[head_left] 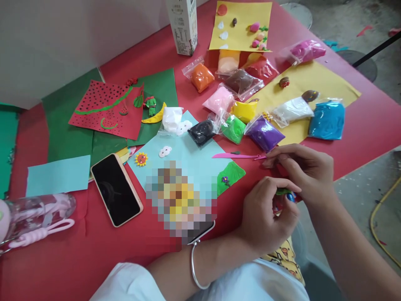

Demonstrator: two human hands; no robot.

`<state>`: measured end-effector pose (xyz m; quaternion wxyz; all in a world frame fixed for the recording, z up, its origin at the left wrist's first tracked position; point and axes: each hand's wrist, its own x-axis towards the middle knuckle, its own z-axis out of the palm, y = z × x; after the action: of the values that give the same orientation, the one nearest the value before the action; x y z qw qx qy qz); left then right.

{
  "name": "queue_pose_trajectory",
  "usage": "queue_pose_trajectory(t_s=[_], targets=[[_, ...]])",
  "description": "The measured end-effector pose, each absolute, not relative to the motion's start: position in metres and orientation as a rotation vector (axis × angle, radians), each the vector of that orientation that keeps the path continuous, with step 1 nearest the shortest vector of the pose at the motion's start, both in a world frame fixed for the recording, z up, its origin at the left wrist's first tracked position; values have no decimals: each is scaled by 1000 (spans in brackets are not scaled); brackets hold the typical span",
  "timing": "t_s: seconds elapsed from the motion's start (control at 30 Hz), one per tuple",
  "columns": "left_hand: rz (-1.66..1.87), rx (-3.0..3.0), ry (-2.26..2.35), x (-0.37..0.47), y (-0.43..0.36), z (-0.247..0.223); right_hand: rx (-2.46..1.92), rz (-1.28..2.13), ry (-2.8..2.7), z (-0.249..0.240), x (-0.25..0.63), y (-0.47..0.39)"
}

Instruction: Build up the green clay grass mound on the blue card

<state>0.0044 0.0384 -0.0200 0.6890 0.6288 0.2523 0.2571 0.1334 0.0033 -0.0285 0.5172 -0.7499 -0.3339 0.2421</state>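
Observation:
My left hand [267,213], with a silver bangle at its wrist, is curled around a small green piece of clay [282,191], mostly hidden by the fingers. A shiny blue spot shows at the thumb tip. Just beyond it, the fingertips of my right hand [302,167] pinch at the handle end of a pink plastic clay knife [233,156]. The knife lies flat across the edge of a light blue sheet [200,154]. On that sheet are a green clay patch [234,173] with a purple flower, a sun [141,159] and a cloud face [165,151].
Bags of coloured clay, such as purple [266,133], blue [327,120] and black [201,131], lie beyond my hands. A phone [117,190], a partly blurred second phone [203,233], a clear bottle [40,211] and a carton [184,27] stand or lie on the red table.

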Motion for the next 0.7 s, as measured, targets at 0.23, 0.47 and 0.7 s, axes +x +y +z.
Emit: queue_pose_trajectory(t_s=[0.23,0.47,0.7], targets=[[601,1393,555,5,38,-20,-1811,576,-782,-26,132,3],[562,1365,548,3,36,-21,-1771,550,-781,-28,131,1],[439,1264,547,0,38,-19,-1684,550,-750,-30,128,4]])
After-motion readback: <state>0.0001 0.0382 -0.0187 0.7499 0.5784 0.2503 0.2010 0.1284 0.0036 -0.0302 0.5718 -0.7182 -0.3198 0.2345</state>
